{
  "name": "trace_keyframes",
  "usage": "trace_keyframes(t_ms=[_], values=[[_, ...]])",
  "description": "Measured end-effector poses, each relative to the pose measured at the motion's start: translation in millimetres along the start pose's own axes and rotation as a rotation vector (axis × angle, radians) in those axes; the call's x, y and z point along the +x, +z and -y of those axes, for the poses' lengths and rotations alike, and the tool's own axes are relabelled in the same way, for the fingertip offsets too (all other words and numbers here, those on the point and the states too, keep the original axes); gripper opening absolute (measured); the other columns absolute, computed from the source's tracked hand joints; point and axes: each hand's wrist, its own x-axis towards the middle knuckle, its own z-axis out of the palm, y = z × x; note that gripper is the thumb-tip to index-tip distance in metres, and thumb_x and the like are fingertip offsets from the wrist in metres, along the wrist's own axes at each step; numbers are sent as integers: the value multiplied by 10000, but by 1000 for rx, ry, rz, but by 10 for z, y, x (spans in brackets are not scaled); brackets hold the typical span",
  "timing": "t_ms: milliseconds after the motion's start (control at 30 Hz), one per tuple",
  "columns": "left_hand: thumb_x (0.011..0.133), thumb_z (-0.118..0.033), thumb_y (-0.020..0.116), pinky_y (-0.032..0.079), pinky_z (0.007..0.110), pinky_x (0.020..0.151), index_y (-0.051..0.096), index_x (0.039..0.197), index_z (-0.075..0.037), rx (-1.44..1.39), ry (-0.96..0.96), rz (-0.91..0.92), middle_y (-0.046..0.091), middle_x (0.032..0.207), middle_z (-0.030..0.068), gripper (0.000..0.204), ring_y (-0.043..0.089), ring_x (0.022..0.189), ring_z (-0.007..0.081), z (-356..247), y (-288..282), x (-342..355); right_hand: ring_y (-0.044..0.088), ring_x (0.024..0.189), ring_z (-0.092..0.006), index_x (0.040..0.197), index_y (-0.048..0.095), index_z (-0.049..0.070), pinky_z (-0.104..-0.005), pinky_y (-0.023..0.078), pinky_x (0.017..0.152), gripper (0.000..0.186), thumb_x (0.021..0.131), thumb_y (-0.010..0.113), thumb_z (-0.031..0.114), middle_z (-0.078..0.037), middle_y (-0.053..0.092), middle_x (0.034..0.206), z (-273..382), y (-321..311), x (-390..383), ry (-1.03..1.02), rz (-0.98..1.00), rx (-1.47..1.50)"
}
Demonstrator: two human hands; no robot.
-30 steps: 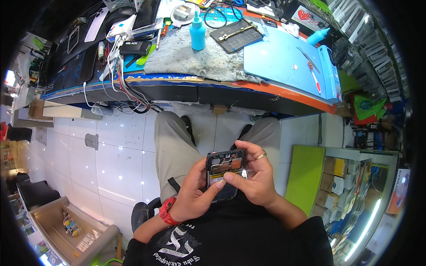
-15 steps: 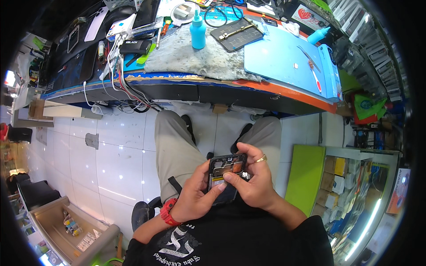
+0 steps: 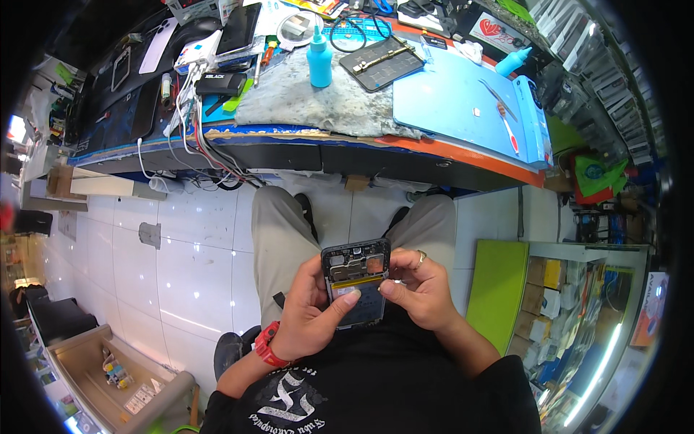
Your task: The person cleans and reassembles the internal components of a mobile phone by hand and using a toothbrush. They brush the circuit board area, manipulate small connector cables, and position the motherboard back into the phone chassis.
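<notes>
Above my lap I hold a smartphone [image 3: 356, 269] with its back off. Its dark frame, circuit board parts and a large grey-black battery [image 3: 368, 304] with a yellow strip across its upper end are exposed. My left hand [image 3: 315, 307] grips the phone's left side, the thumb lying over the battery. At the right edge my right hand [image 3: 417, 293] closes on the frame, with the thumb close to the yellow strip and the fingers partly hidden behind. A ring is on one right finger, and a red watch [image 3: 270, 343] is on my left wrist.
The workbench [image 3: 289, 153] ahead carries a light blue bottle [image 3: 319, 64], a dark board holder [image 3: 382, 64], a blue mat [image 3: 441, 98] with tweezers [image 3: 499, 100], and bundled cables [image 3: 195, 108]. A beige open drawer [image 3: 94, 354] stands lower left, a glass display cabinet [image 3: 571, 325] at right.
The phone has shifted slightly left and more of its battery shows. My right thumb has moved off the circuit board toward the right edge, and the left thumb lies across the battery.
</notes>
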Motion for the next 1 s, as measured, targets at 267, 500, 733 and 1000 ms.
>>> trace_keyframes(t_ms=[267,500,733,1000], values=[[974,81,592,461,367,1082,285,1500,33,102,85,-15,526,1393,167,611,560,1293,223,49,21,-27,688,903,-134,1131,662,-8,-304,542,827,248,930,757,103,-71,734,965,23,142,105,-133,-107,-220],[962,108,589,459,363,1082,281,1508,31,133,132,2,518,1403,169,631,561,1295,227,55,4,-25,703,863,-141,1100,669,-14,-298,549,797,229,921,758,97,-83,747,958,37,166,140,-154,-132,-260],[970,96,585,449,354,1088,287,1508,39,135,133,-12,521,1401,170,618,558,1295,221,49,3,-10,704,850,-138,1083,671,-18,-294,556,783,211,916,751,84,-85,744,954,-5,189,163,-159,-156,-261],[981,72,585,449,353,1083,299,1500,60,145,92,-38,538,1384,177,593,560,1281,211,26,-51,-23,701,878,-137,1115,672,-30,-296,562,812,231,924,747,76,-93,744,971,5,232,198,-84,-135,-239]])
